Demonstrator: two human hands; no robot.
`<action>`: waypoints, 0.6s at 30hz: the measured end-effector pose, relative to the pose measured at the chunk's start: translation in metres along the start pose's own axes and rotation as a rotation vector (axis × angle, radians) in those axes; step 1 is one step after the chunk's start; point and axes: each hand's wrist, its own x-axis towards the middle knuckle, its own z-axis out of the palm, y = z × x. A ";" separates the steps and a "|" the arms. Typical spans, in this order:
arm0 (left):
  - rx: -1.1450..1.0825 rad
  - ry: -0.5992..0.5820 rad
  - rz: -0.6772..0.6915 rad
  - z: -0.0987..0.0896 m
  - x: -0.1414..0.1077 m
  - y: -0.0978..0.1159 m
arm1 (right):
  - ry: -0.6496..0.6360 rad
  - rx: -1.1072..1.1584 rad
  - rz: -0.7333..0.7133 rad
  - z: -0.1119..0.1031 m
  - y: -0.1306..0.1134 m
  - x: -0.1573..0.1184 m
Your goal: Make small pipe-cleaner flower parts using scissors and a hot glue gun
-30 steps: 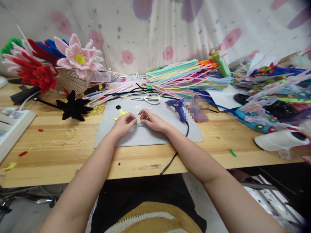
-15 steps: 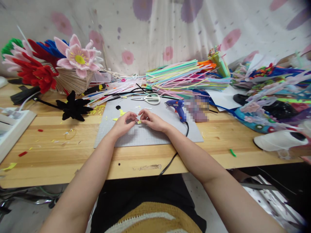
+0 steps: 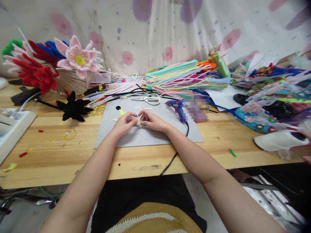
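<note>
We pinch a small yellow scrap (image 3: pixel 139 123) in the right hand (image 3: pixel 152 121), over the smooth grey mat (image 3: pixel 150 137); left hand (image 3: pixel 124 123) curls beside it, grip unclear. Mat lies bare toward its straight near edge.

Lit brightly and evenly, apparently from overhead, source out of frame. Shadowed softly on flat grey cutting mat (image 3: pixel 155 137) beneath bare left hand (image 3: pixel 124 123) and bare right hand (image 3: pixel 152 120). Too small and soft to read clearly: tiny yellow piece (image 3: pixel 139 123) between fingertips. Washed pale across white flower-printed curtain (image 3: pixel 150 35). Dimmer below pale wooden bench (image 3: pixel 60 155), with detail lost in black trousers (image 3: pixel 145 187). Stretched by wide lens toward lower corners; smeared at far right, darkened in upper right corner. Masked by coarse pixel mosaic beside blue plastic glue gun (image 3: pixel 179 108).
</note>
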 end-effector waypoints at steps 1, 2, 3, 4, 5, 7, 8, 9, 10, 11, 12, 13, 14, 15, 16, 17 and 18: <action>0.025 -0.002 0.018 0.000 0.000 0.000 | -0.002 0.009 0.002 0.000 0.000 0.000; 0.057 0.001 0.042 0.001 0.000 0.001 | -0.006 0.019 0.004 0.000 -0.001 0.000; 0.098 0.016 0.073 0.001 0.000 0.003 | -0.011 0.028 0.006 0.001 -0.002 0.000; 0.150 0.047 0.109 0.002 -0.001 0.006 | -0.015 0.036 0.009 0.001 -0.002 0.000; 0.208 0.101 0.145 0.002 -0.002 0.008 | -0.017 0.042 0.012 0.001 -0.002 0.000; 0.323 0.274 0.202 0.000 -0.005 0.014 | -0.008 0.056 0.021 0.002 -0.002 0.000; 0.362 0.386 0.213 -0.001 -0.006 0.016 | 0.008 0.073 0.027 0.002 -0.002 0.001; 0.380 0.497 0.209 -0.003 -0.006 0.017 | 0.030 0.103 0.031 0.001 -0.001 0.002; 0.370 0.595 0.189 -0.005 -0.006 0.017 | 0.057 0.144 0.035 0.001 0.000 0.003; 0.329 0.664 0.158 -0.006 -0.006 0.017 | 0.089 0.193 0.037 0.000 0.000 0.004; 0.264 0.687 0.116 -0.007 -0.005 0.016 | 0.124 0.246 0.040 -0.001 0.000 0.004; 0.181 0.655 0.062 -0.007 -0.004 0.015 | 0.160 0.296 0.044 -0.002 0.000 0.005; 0.087 0.567 -0.008 -0.005 -0.003 0.014 | 0.192 0.340 0.050 -0.003 -0.001 0.005; -0.010 0.433 -0.091 -0.003 -0.003 0.015 | 0.220 0.374 0.058 -0.004 -0.002 0.004; -0.105 0.283 -0.186 -0.001 -0.002 0.016 | 0.238 0.400 0.065 -0.005 -0.003 0.004; -0.204 0.135 -0.284 0.002 -0.002 0.018 | 0.245 0.419 0.070 -0.005 -0.005 0.004; -0.302 0.033 -0.358 0.005 -0.003 0.020 | 0.244 0.434 0.073 -0.006 -0.006 0.003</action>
